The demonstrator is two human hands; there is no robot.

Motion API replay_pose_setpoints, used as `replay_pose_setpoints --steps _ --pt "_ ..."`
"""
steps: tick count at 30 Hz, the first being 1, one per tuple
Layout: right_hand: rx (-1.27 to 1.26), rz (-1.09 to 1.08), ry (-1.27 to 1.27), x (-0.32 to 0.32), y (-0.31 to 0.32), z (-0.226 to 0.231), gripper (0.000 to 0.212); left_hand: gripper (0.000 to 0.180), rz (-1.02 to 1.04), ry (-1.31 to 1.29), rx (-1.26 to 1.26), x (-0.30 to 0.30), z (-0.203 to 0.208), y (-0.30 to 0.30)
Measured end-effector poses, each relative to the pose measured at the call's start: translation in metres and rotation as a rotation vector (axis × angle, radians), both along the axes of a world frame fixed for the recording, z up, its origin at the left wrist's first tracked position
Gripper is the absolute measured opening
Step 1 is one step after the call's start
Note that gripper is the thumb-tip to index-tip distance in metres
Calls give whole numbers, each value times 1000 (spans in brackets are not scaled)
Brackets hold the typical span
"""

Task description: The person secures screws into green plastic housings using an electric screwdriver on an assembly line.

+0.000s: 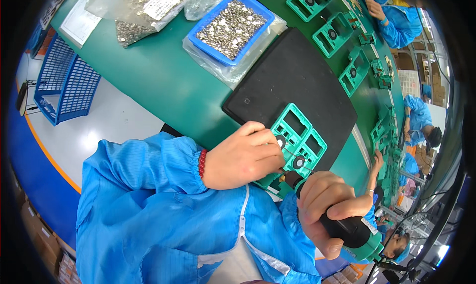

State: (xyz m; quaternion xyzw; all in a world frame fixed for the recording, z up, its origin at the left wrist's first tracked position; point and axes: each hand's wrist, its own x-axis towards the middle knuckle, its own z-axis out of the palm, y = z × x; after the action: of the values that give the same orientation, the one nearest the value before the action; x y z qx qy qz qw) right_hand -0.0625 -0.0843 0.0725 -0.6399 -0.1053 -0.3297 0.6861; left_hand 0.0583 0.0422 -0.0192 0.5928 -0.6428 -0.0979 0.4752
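My right hand (pixel 327 204) is wrapped round a black and green electric screwdriver (pixel 349 229), its front end angled at a green plastic housing (pixel 292 123). Screwdriver and housing meet near the housing's lower edge, where my fingers hide the exact contact. My left hand (pixel 243 157) is closed over the left side of the housing, gripping it, with its fingertips partly hidden close to the screwdriver's nose. Two round black speakers with pale centres sit in the housing, one a speaker (pixel 298 162) with wires beside it. Under the housing lies a black mat (pixel 292 70).
A blue tray (pixel 232 61) of small metal parts stands at the back, beside a plastic bag (pixel 141 16) of similar parts. Several green housings (pixel 331 34) line the right side. A blue basket (pixel 82 88) is at left. Co-workers in blue sleeves (pixel 401 26) sit along the right.
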Motion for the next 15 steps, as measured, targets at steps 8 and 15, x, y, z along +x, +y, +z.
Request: replay_pose_setpoints --steps 8,15 --pt "35 -174 -49 5 -4 -15 45 41 78 -44 58 53 17 -16" --pt "67 -135 -17 20 -4 -25 45 19 484 -614 432 172 8 -30"
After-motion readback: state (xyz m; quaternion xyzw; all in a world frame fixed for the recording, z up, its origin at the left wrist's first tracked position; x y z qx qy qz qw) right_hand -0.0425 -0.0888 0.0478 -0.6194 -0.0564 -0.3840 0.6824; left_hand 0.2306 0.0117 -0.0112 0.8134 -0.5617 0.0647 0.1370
